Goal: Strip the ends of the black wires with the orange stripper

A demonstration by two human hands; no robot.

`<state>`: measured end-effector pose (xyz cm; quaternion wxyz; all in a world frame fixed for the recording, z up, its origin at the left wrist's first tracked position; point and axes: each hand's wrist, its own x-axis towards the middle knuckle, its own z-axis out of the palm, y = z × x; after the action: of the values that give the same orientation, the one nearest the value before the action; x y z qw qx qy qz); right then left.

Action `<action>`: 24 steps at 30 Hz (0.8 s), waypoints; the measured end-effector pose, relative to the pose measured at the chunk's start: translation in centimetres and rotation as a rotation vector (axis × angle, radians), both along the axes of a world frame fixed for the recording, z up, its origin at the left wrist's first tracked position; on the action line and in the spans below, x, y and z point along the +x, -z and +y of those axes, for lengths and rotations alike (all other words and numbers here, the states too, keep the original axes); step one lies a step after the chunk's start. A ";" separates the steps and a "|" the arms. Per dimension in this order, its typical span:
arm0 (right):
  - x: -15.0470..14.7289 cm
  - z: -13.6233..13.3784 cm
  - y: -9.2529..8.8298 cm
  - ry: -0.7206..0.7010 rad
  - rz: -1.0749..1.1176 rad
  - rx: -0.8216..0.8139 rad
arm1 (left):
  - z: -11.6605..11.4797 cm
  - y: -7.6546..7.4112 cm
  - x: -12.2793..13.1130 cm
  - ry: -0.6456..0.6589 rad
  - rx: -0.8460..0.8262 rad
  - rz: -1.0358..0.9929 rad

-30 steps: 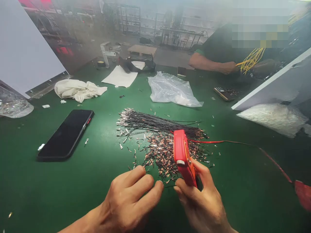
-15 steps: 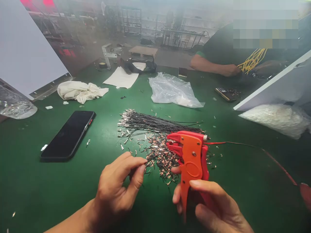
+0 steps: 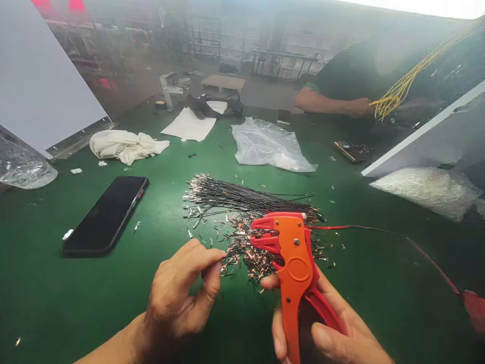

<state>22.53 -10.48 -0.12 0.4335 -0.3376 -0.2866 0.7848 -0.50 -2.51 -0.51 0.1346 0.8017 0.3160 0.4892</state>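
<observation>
Two hands work over a pile of wire bits on the green counter [image 3: 76, 303].

The right hand [image 3: 333, 328] has its grip closed around the orange wire tool [image 3: 295, 268]; the handles run off the bottom edge. The left hand [image 3: 182, 298], just left of it, pinches finger and thumb together, but what it pinches is too small to see. Cut wire bits [image 3: 246, 253] lie just past the tool's head, black wires [image 3: 242, 194] behind them.
</observation>
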 end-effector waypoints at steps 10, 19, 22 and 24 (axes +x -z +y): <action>-0.1 0.2 1.3 -0.081 0.161 0.069 | 0.4 0.4 -0.2 0.003 -0.019 -0.024; -0.2 -0.3 2.0 -0.043 0.224 0.097 | 0.7 1.0 -0.3 -0.039 -0.011 0.015; -0.3 -0.3 2.0 -0.006 0.236 0.115 | 0.6 0.8 -0.3 -0.030 -0.006 -0.004; -0.3 -0.2 1.6 -0.026 0.219 0.087 | 0.6 0.7 -0.3 -0.032 -0.002 -0.012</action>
<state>22.23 -10.70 -1.72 0.4661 -0.2268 -0.2759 0.8094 -0.78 -1.92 -1.20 0.1296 0.7935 0.3283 0.4958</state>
